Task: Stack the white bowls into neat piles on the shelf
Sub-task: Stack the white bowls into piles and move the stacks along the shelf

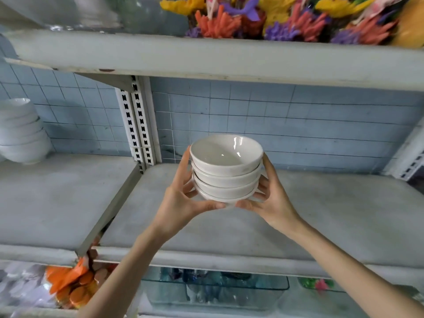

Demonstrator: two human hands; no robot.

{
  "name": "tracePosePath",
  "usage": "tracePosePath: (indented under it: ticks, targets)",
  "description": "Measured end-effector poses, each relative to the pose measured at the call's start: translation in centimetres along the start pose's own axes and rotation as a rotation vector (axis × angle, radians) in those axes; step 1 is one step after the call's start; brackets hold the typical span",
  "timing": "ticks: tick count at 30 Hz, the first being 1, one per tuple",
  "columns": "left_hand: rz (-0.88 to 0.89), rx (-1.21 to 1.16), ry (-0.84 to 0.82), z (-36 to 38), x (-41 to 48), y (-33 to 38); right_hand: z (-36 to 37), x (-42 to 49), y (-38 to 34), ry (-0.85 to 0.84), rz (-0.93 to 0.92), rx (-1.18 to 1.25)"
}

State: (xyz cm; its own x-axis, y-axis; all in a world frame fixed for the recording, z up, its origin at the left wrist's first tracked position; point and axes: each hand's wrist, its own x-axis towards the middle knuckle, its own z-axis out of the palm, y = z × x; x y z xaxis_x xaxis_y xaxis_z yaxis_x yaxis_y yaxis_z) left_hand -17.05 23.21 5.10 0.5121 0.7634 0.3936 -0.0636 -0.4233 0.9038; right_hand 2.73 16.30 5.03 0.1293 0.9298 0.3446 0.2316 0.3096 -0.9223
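Observation:
A pile of several white bowls (226, 171) hangs in the air above the grey shelf (321, 214), in front of the blue tiled wall. My left hand (183, 200) grips the pile's left side, thumb under the lowest bowl and fingers up its side. My right hand (268, 198) grips the right side the same way. The two thumbs almost meet beneath the pile. A second, taller pile of white bowls (21, 131) stands on the neighbouring shelf section at the far left, partly cut off by the frame edge.
A slotted white upright (137, 125) divides the left shelf section from the right one. The shelf above (229, 58) carries colourful artificial flowers (286, 17). Below the shelf lie glass trays (215, 288) and orange packets (73, 285).

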Motion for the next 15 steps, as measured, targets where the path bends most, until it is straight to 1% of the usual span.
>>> tracePosePath:
  ticks: [6, 11, 15]
  targets:
    - [0.043, -0.015, 0.059, 1.4, -2.7, 2.0, -0.4, -2.6, -1.5, -0.008, -0.032, 0.005]
    - [0.052, -0.013, 0.079, 0.0, -4.6, 3.1, 1.2, -3.5, -2.8, -0.038, -0.064, 0.029]
    - [0.059, -0.004, 0.104, -2.3, -6.4, 4.1, 4.0, -3.8, -4.0, -0.061, -0.086, 0.049]
